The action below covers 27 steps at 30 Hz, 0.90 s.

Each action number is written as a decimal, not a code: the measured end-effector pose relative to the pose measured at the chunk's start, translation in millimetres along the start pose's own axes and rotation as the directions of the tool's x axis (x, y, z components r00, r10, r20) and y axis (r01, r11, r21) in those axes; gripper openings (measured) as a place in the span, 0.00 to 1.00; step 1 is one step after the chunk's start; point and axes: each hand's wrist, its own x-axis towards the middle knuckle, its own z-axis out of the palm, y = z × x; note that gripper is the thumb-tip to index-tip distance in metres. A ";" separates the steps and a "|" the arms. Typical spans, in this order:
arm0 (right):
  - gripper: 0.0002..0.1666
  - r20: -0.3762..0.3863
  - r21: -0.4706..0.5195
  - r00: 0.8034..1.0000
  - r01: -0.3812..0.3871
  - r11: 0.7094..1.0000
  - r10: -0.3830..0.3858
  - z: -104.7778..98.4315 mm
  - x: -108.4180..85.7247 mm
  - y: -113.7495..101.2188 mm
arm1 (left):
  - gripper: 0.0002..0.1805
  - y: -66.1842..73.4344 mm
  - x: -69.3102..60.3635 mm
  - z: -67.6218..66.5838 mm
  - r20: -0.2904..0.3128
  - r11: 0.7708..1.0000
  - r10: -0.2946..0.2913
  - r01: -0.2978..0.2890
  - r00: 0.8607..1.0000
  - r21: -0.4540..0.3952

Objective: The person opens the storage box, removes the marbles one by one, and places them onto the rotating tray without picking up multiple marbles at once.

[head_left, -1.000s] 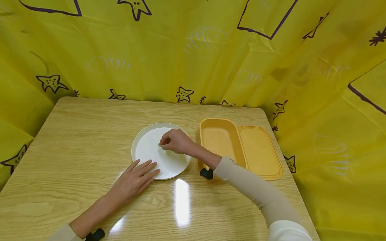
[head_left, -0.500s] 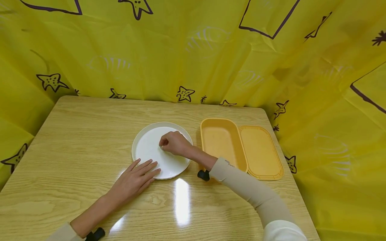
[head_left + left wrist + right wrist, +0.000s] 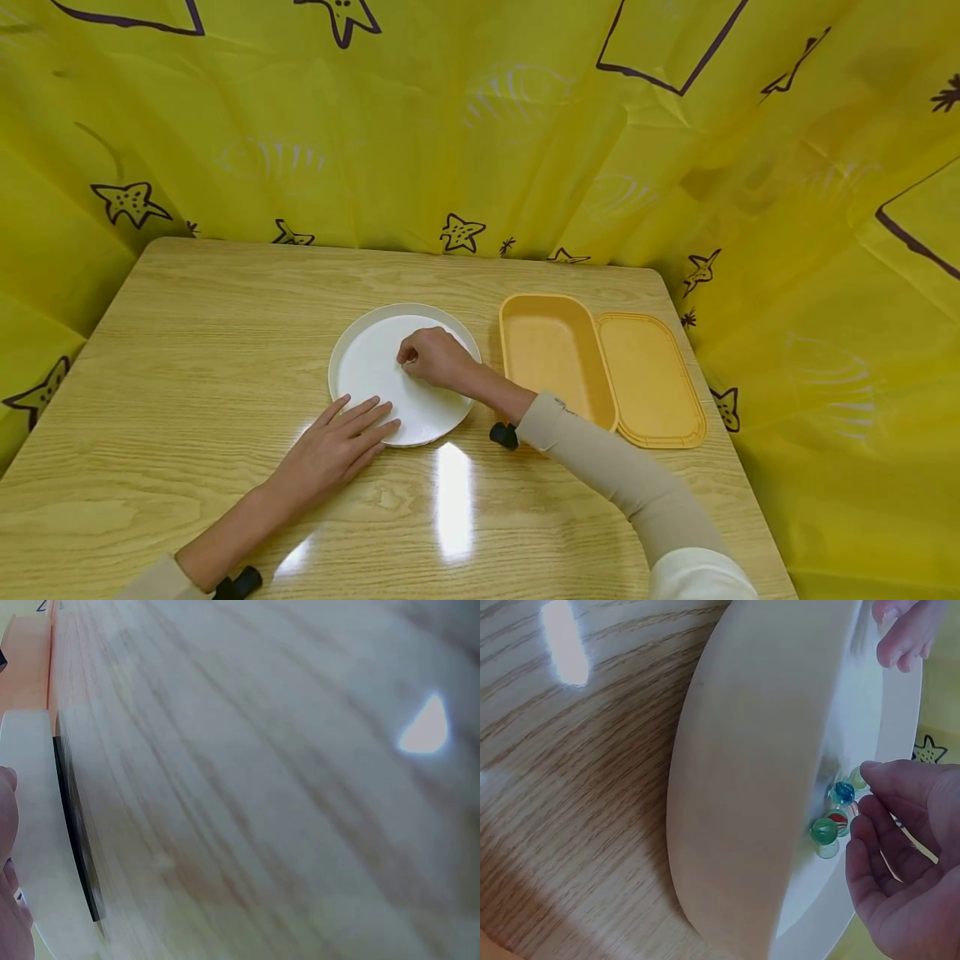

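Note:
A round white tray (image 3: 363, 333) with a cream raised rim stands on the table. My left hand (image 3: 330, 450) lies with straight fingers over its near-left rim. Over the middle of the tray, my right hand (image 3: 437, 358) has its thumb and fingers curled together. In the right wrist view, the thumb and index fingertip pinch a pale yellow-green marble (image 3: 858, 778). Just beside it on the tray are a blue marble (image 3: 842, 793), a red-streaked marble (image 3: 838, 818) and a green marble (image 3: 824, 831). From the head view, the right hand hides these marbles.
To the right of the tray stands a deep orange box (image 3: 551, 342), with its flat orange lid (image 3: 651, 379) beside it. The wooden table (image 3: 225, 333) meets a yellow patterned curtain (image 3: 420, 150) at the back and sides.
My right hand has shifted very slightly nearer and its fingers have drawn in; the green spot formerly visible at its fingertips is now hidden. The left hand has stayed put.

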 end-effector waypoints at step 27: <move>0.09 0.011 -0.062 1.000 0.014 0.998 -0.013 3.3 1.0 0.4 | 0.28 0.3 -0.5 0.5 0.014 1.000 -0.002 0.002 1.000 0.007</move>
